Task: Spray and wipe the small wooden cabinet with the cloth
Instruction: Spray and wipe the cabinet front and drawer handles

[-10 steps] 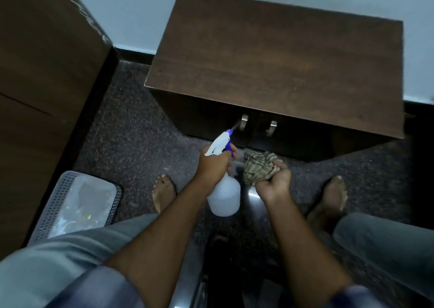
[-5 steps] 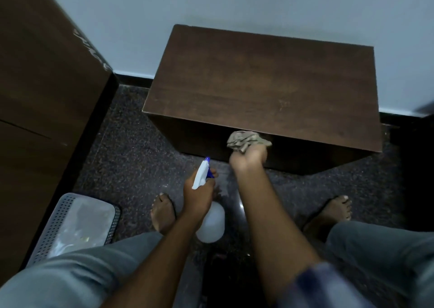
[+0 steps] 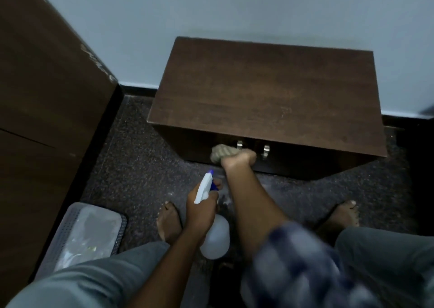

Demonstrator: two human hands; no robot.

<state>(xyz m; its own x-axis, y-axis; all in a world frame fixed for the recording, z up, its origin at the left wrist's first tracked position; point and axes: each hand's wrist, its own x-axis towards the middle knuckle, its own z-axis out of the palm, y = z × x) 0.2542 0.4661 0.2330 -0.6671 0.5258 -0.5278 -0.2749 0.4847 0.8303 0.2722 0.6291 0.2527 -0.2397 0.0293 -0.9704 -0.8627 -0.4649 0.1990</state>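
The small dark wooden cabinet [image 3: 265, 96] stands against the pale wall, with two metal door handles [image 3: 239, 144] showing under its front edge. My right hand [image 3: 239, 159] grips a bunched beige cloth [image 3: 220, 152] and presses it on the left door, just beside the handles. My left hand [image 3: 202, 206] holds a white spray bottle [image 3: 215, 239] with a blue-tipped nozzle, kept low in front of the cabinet and pointing up toward it.
A tall dark wooden cupboard [image 3: 47, 96] fills the left side. A grey perforated bin [image 3: 79, 239] with a plastic liner sits on the dark speckled floor at lower left. My bare feet [image 3: 168, 220] and knees are close in front of the cabinet.
The spray bottle has drawn back from the doors and lowered. My right hand moved forward and put the cloth on the cabinet front, shifting it leftward. The view has pulled back.
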